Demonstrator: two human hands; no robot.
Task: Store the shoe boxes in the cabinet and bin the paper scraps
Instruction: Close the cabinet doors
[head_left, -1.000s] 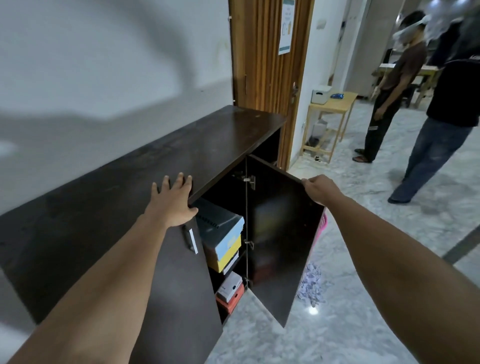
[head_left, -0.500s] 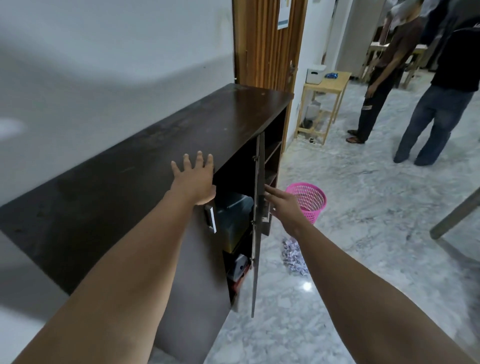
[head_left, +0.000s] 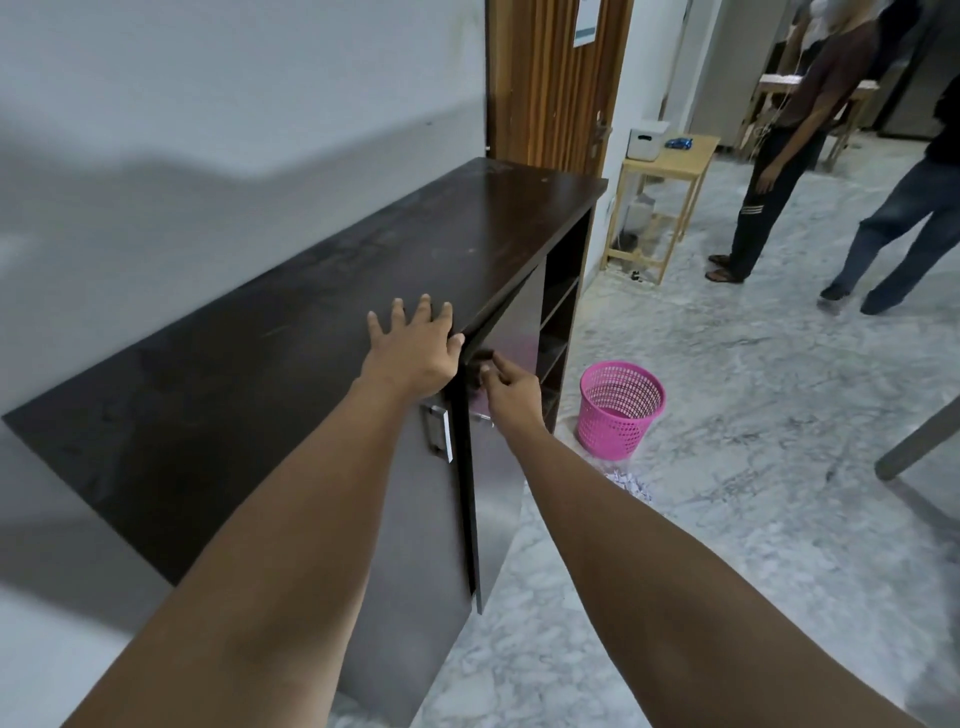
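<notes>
- Nearest us, our two forearms reach out over the cabinet.
- Our left hand lies flat on the top edge, fingers spread and straight, gripping nothing.
- Our right hand is at the door, fingers loosely bent against its face; we can't tell whether it pinches anything.
- The door stands all but shut, a thin dark gap left at its edge; no shoe boxes show from here, so we judge them stowed inside.
- Boxes step looks as good as done: one last press to seat the door.
- Further out, scraps lie on the floor just beside the pink bin.
- Next we'd need to stoop, gather the scraps and drop them in the bin.
</notes>
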